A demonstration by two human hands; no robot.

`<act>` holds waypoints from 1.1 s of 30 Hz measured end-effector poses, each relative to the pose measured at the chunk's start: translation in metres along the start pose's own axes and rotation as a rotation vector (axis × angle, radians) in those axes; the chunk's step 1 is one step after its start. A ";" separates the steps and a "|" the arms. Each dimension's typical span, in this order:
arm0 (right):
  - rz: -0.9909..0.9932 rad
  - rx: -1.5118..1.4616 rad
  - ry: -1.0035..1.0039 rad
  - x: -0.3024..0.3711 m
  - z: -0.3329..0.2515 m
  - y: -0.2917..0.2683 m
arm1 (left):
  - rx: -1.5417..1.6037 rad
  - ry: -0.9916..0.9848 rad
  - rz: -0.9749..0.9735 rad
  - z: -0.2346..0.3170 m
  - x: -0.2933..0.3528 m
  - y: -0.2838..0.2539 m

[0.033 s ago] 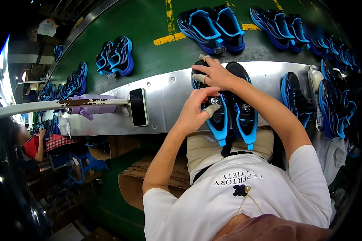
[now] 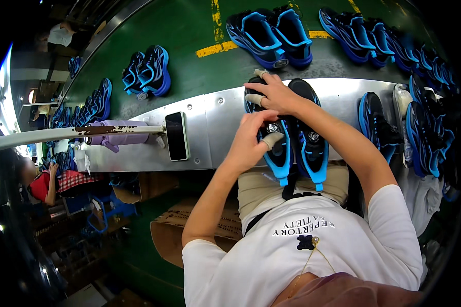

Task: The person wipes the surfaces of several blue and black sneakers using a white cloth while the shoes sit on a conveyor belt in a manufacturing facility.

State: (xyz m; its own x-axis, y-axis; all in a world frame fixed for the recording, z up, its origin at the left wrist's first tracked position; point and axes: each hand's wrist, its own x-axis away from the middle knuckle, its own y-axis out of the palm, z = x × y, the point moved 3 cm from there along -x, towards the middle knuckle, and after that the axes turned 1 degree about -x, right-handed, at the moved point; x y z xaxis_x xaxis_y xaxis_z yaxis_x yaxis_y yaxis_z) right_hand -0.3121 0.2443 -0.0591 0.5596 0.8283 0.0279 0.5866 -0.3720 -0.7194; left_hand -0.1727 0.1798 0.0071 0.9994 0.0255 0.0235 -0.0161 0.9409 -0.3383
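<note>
A pair of black-and-blue sneakers lies in front of me, toes away and heels toward my lap. My left hand is closed at the left sneaker, its thumb by the round silver dial on the tongue. Over the same sneaker's toe reaches my right hand, fingers bent onto the upper, holding the front part. Beige finger covers wrap several fingertips. The right sneaker rests alongside, partly under my right forearm, its own dial showing. My fingers hide much of the left sneaker's upper.
The metal ledge carries a phone, a lilac bottle behind a chipped white bar, and more sneakers at right. Beyond it, the green surface holds several pairs. Below left stands a cardboard box.
</note>
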 end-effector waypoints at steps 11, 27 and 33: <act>0.008 -0.045 0.044 0.002 0.002 -0.002 | 0.005 -0.032 0.284 -0.026 0.011 -0.001; 0.010 -0.062 0.002 -0.001 0.003 -0.001 | -0.331 -0.002 0.409 -0.010 0.021 0.018; -0.014 -0.113 0.035 -0.003 0.010 0.001 | -0.165 0.126 0.355 -0.022 0.016 0.010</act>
State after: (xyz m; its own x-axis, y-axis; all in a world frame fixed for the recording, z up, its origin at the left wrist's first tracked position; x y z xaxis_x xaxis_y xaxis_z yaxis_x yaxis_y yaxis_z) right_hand -0.3197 0.2457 -0.0668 0.5699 0.8192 0.0633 0.6557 -0.4070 -0.6359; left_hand -0.1563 0.1822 -0.0167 0.9287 0.2876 -0.2341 -0.3658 0.8138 -0.4516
